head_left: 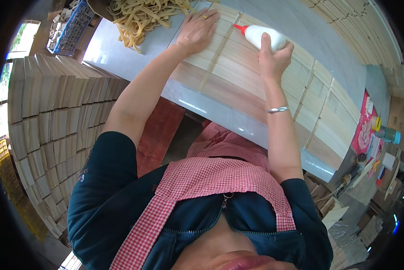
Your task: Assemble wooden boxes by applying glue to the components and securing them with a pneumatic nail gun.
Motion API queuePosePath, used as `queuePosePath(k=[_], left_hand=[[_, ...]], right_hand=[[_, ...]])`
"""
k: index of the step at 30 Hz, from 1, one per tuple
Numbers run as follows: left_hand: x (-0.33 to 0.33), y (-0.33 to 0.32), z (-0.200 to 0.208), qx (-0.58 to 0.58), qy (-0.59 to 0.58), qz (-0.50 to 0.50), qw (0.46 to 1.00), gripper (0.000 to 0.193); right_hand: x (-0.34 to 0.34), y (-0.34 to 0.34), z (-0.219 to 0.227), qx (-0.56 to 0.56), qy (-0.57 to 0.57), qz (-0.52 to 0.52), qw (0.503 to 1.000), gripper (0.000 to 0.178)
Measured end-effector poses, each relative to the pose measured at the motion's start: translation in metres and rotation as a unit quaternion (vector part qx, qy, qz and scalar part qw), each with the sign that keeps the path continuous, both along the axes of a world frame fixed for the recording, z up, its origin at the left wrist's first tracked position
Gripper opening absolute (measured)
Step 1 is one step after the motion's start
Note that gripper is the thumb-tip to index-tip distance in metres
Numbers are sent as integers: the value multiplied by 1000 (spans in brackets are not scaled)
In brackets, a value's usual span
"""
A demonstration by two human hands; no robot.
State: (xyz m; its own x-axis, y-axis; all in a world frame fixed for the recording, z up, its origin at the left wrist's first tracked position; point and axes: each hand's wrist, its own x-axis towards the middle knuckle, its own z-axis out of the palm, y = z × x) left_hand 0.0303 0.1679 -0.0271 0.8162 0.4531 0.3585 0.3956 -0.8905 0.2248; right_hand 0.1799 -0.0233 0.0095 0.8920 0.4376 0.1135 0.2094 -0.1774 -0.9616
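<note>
My right hand (pixel 276 56) is wrapped round a white squeeze bottle (pixel 260 38) with a red nozzle. The bottle is tilted over, its tip pointing left, close above a row of pale wooden boards (pixel 247 76). Grooves run across these boards, which lie side by side on a grey table (pixel 188 100). My left hand (pixel 197 29) lies flat on the boards at their left end, fingers stretched out and holding nothing. Whether anything comes out of the nozzle is too small to tell.
A heap of tan flat bands (pixel 143 18) lies at the table's far left. Tall stacks of wooden pieces (pixel 53 103) stand to my left, below a blue crate (pixel 74 29). More boards (pixel 364 27) are stacked at the far right. A bottle with a teal lid (pixel 388 134) stands right.
</note>
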Motion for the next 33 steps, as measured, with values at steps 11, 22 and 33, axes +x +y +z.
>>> queuePosePath(k=[11,22,33], left_hand=[[-12,-14,19,-22,42,-2,999,44],[-80,-39,2,62,65,-9,996,49],[-76,-57,29,-35,98,14,995,49]], right_hand=[[-69,-62,13,-25,-40,43,998,52],[-113,-105,15,-35,-96,110,989,51],[-124,-132,11,-4,68,154,986,51]])
